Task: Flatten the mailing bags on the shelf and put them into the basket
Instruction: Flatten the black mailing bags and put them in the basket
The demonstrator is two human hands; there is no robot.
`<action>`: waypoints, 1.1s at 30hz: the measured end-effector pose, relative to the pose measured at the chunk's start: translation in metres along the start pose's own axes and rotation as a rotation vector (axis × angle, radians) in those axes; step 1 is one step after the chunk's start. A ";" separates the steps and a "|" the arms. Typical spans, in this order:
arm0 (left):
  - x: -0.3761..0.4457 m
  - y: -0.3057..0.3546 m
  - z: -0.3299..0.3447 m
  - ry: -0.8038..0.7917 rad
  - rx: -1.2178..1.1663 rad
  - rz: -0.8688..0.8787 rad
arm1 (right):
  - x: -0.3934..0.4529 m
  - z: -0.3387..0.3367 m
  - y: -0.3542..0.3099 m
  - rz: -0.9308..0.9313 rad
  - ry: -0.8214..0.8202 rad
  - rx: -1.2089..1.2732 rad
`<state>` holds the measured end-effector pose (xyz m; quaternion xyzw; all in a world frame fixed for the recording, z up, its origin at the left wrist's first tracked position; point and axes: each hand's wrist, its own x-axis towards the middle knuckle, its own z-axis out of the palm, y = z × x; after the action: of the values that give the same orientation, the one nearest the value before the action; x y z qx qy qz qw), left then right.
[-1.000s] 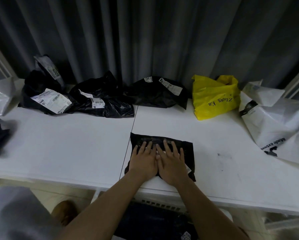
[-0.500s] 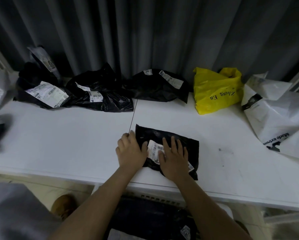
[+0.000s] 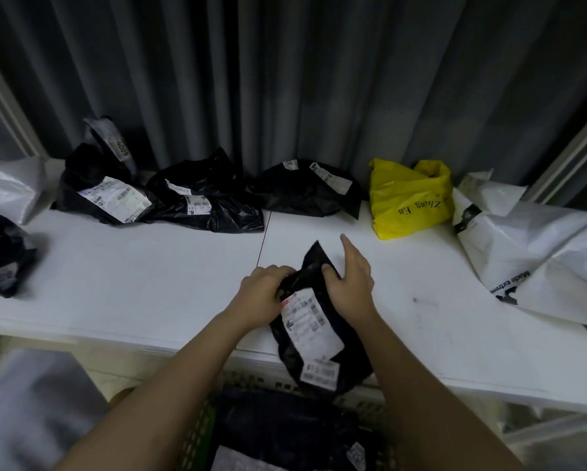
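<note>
Progress is partial: we hold one flattened black bag (image 3: 311, 321) over the shelf (image 3: 132, 277) edge, left hand (image 3: 263, 294) and right hand (image 3: 350, 283) gripping its top, basket (image 3: 200, 433) below already holding bags. Several crumpled bags (image 3: 203, 198) wait behind.

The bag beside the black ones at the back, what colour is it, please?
Yellow, shown in the head view.

Both my bare forearms reached forward from below, converging near the middle. My left hand (image 3: 263, 294) was curled, its fingers gripping the top edge of the black mailing bag (image 3: 314, 329). My right hand (image 3: 351, 283) pinched the same edge by the thumb, index finger extended forward.
</note>
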<state>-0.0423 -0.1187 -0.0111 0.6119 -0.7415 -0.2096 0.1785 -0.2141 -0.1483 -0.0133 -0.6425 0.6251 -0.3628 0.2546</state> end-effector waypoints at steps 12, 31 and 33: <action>-0.007 0.008 -0.062 0.023 -0.323 -0.179 | -0.006 -0.032 -0.032 0.019 0.024 0.426; 0.049 0.035 -0.049 0.541 -0.143 0.001 | -0.010 -0.004 0.014 0.358 0.393 0.579; 0.045 0.029 -0.029 0.442 -0.128 -0.007 | -0.014 0.004 0.029 0.444 0.483 0.491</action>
<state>-0.0595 -0.1606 0.0296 0.6330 -0.6674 -0.1179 0.3742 -0.2283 -0.1380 -0.0403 -0.3087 0.6852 -0.5778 0.3183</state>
